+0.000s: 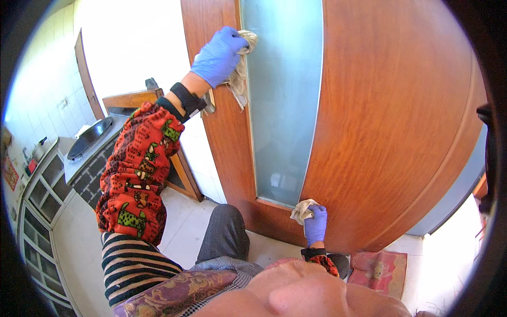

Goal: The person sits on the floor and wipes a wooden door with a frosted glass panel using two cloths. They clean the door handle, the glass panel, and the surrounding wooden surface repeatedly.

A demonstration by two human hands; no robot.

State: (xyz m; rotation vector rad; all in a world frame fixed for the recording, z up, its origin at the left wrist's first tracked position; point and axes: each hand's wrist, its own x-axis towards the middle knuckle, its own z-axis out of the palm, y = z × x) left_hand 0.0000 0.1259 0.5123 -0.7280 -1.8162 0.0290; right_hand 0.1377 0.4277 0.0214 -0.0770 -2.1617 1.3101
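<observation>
A brown wooden door [388,99] with a tall frosted glass panel [285,103] fills the middle and right of the head view. In a blue glove, my left hand [222,55] grips a dingy cloth [239,79], which hangs down along the left edge of the glass. Just below that wrist, a metal door handle [210,102] shows, partly covered by the arm. My right hand [316,225], gloved too, holds a second pale cloth [303,211] bunched against the wood near the panel's lower right corner.
At the left, a large dark wok [90,138] sits in a brick-patterned stove [85,182]. White-framed cabinets [39,245] curve along the left rim, with a metal pot [39,150] above. A red patterned mat [378,273] lies on the floor at lower right.
</observation>
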